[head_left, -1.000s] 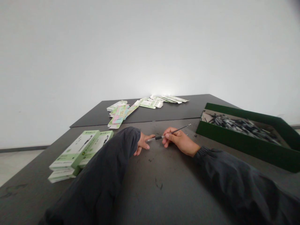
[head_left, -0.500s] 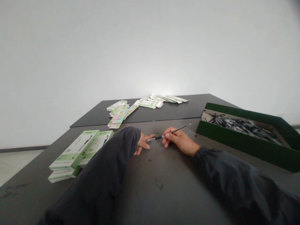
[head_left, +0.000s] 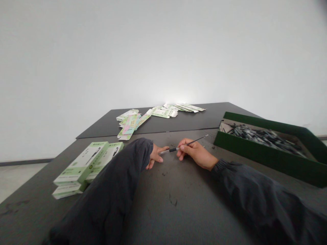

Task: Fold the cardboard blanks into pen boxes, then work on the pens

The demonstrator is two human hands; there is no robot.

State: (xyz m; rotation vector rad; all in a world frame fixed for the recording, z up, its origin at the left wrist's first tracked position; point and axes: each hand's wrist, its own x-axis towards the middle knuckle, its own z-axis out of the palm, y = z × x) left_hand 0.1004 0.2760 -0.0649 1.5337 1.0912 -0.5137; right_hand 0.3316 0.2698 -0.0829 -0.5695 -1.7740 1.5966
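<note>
A clear pen barrel with a black grip section spans the gap between my two hands, low over the table. My left hand has its forefinger stretched along the barrel's left end and its thumb below, with the barrel between them. My right hand is closed, thumb against fingers, at the barrel's other end. From that same pinch a thin dark pen refill sticks out up to the right, with a small pale tip. The fingers hide where barrel and refill lie against each other.
Green-and-white pen boxes are stacked at left, partly behind my left sleeve. Flattened cartons and more cartons lie on the far table. A dark green box full of loose pens stands at right.
</note>
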